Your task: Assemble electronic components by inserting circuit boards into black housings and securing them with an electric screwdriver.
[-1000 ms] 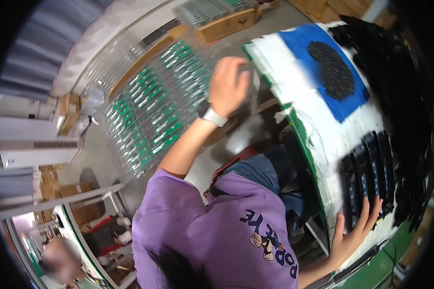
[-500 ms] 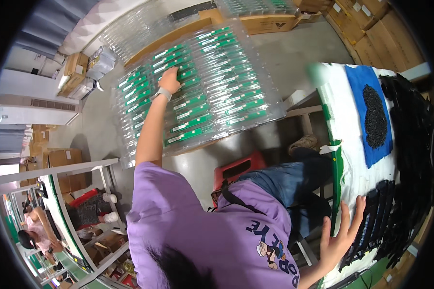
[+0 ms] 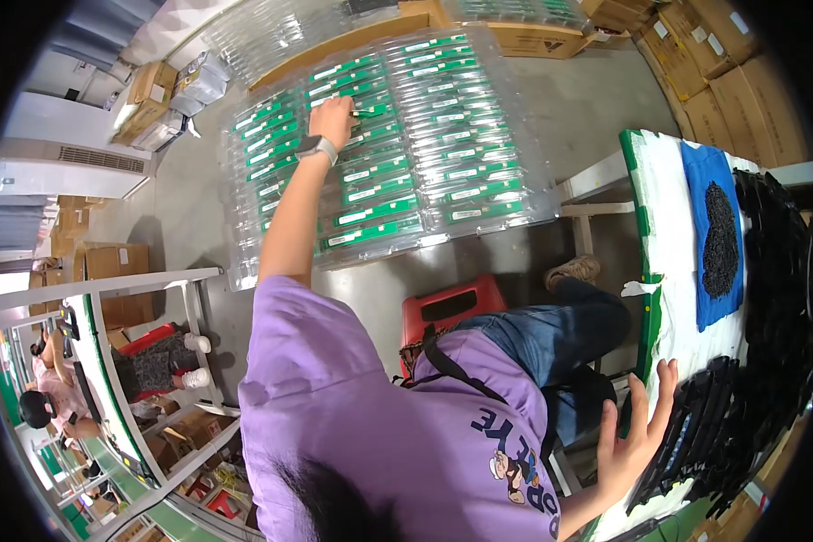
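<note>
My left hand (image 3: 332,117) reaches far out over clear plastic trays (image 3: 479,117) laid on the floor, each holding rows of long green circuit boards. Its fingers are closed on the end of one green circuit board (image 3: 365,112) in the upper middle of the trays. A watch sits on that wrist. My right hand (image 3: 638,435) lies flat with fingers spread on the edge of a white table (image 3: 673,235), touching a row of black parts (image 3: 696,443). I wear a purple shirt and sit on a red stool (image 3: 449,305).
A blue cloth (image 3: 706,172) with a heap of small black pieces (image 3: 720,239) lies on the table, with more black trays at its right side. Cardboard boxes (image 3: 723,81) stand behind the table. At lower left, a green-edged workbench (image 3: 99,361) with other people seated.
My left hand swung from the table edge out to the trays on the floor and closed on a green board. My right hand stayed on the table by the black parts.
</note>
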Demonstrator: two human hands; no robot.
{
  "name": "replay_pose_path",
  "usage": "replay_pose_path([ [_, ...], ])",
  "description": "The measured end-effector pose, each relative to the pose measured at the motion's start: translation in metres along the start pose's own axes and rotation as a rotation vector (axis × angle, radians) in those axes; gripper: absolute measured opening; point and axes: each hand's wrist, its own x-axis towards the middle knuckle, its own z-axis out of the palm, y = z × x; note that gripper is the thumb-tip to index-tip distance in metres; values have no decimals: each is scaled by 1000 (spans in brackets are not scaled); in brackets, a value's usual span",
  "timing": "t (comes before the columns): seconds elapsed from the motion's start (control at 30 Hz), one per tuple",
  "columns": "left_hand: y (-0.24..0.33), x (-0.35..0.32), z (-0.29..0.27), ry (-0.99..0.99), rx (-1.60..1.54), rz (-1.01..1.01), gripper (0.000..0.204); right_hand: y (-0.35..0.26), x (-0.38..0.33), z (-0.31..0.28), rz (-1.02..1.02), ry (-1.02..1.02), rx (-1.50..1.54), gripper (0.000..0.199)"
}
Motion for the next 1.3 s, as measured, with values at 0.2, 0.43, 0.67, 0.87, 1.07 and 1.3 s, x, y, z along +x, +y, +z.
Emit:
replay_pose_path([
  [0.2,5,2,-14,228,93,178,35,-4,2,-1,-13,-43,9,32],
  [0.43,-43,49,5,-36,217,-30,30,-10,9,6,2,-54,-6,32],
  [0.67,-26,58,-7,-158,-70,-151,37,-17,21,14,20,-47,26,30],
  [0.87,-6,66,-23,50,91,-134,31,-19,29,17,-18,-38,28,29],
  [1.07,-34,96,-9,-225,111,-322,37,-29,30,23,-35,-37,88,32],
  [1.3,-79,107,20,-153,141,-104,37,-8,24,23,-54,-3,190,32],
])
